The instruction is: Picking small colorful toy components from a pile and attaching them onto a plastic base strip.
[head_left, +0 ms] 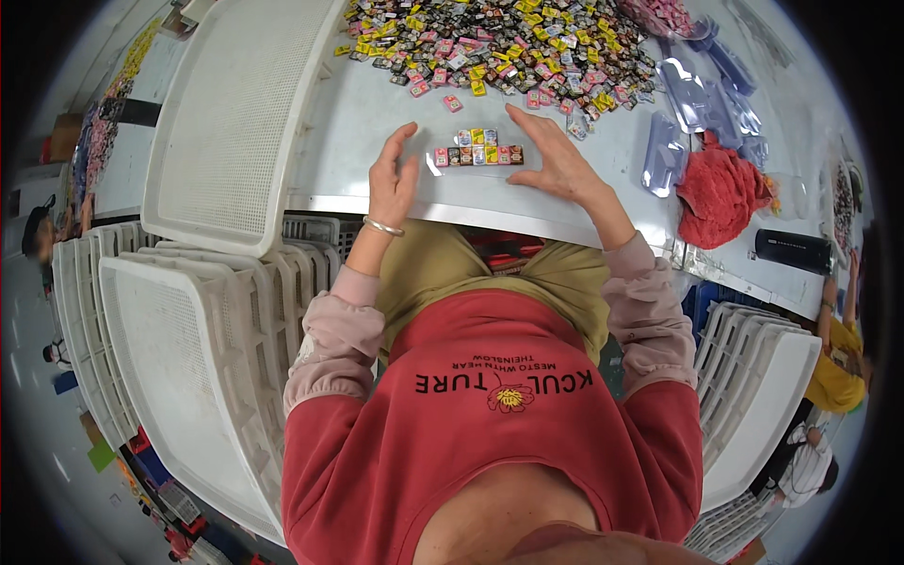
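A row of small, colourful box-shaped pieces [478, 155], with a shorter row behind it, sits in what looks like a clear plastic tray [435, 168] near the table's front edge. To its left, my left hand [392, 179] is raised with fingers and thumb apart, holding nothing. On the other side is my right hand [562, 162], also open, its thumb close to the tray's right end; whether it touches I cannot tell. Beyond both hands spreads a large heap of similar small pieces [490, 42] in yellow, pink, black and white, with a few loose ones at its near edge.
Clear empty plastic trays [664, 155] lie to the right, beside a crumpled red cloth [720, 191] and a black cylinder [793, 250]. A white mesh tray [235, 122] rests at the table's left. Stacked white trays [169, 330] stand on both sides. Other people work farther off.
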A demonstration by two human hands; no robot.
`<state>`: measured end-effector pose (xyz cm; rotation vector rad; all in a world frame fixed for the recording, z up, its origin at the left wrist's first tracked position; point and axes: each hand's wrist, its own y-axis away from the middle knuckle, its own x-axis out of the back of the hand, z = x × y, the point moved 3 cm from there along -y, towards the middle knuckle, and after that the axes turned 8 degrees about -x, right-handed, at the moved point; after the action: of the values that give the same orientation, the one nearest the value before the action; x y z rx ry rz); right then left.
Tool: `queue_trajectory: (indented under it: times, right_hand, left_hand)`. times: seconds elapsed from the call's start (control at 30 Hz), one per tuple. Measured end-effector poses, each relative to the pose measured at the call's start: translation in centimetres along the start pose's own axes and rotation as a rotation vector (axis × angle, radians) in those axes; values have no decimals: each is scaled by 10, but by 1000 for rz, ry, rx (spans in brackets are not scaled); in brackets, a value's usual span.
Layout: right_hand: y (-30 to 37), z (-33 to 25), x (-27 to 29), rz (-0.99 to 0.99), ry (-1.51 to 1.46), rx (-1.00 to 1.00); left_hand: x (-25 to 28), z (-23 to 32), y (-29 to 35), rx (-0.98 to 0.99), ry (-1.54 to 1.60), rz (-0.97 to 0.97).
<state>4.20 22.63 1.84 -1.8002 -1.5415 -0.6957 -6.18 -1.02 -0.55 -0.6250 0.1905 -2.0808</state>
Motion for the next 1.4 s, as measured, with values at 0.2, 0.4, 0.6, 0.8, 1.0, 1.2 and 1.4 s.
queue_trajectory:
  times: [0.2, 0.4, 0.6, 0.8, 1.0, 1.2, 1.4]
  right_hand:
    - [-2, -4, -11, -43, 58, -89]
    - [1, 9, -11, 30, -150, -23]
    - [-19, 7, -13, -18, -280, -102]
    - [-28, -9, -31, 119, 53, 0]
    - [-37, -7, -27, 20, -27, -56]
    - [-38, -12, -23, 60, -41, -79]
    - [-44, -21, -25, -73, -169, -173]
  left_hand:
    - [-19, 17, -15, -235, -448, -249]
    - [-22, 12, -25, -174, -415, -389]
    - [-25, 4, -17, -232, -379, -320]
    - [-27, -6, -15, -193, -271, -294]
    - [-26, -7, -13, -205, -298, -291]
    - [-26, -1, -13, -175, -305, -287]
    - [-27, -4, -12, -189, -315, -286]
